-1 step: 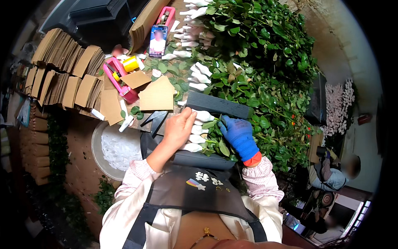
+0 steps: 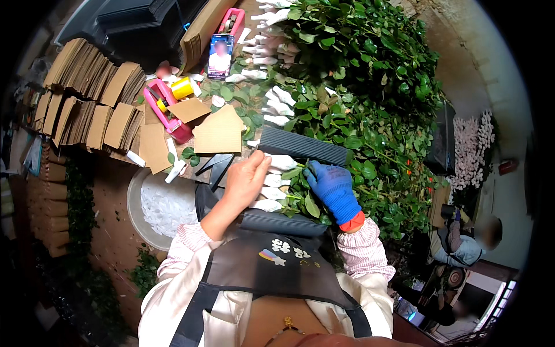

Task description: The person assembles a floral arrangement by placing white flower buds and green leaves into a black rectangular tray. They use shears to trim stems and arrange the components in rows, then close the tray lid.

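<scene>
Flower buds in white net sleeves (image 2: 281, 162) lie in a row between two dark ribbed strips, their leafy green stems running right. My bare left hand (image 2: 245, 180) is closed, thumb and fingers pinched at the tip of the farthest bud in this row. In a blue knit glove, my right hand (image 2: 332, 188) closes around the stem just below that same bud; the glove partly hides the stem. One ribbed strip (image 2: 303, 146) lies beyond my hands, the other ribbed strip (image 2: 283, 222) nearer my apron. Black scissors (image 2: 216, 168) rest left of my left hand.
Leafy stems (image 2: 364, 52) pile high at the far right. Cardboard pieces (image 2: 218, 132), a pink tape dispenser (image 2: 167, 113) and a phone (image 2: 220, 56) occupy the left. A round basin (image 2: 136, 202) holds white scraps. Another person (image 2: 462, 246) is at the right.
My left hand has shifted very slightly left, with its fingertips still at the bud's tip. My right hand stays in place.
</scene>
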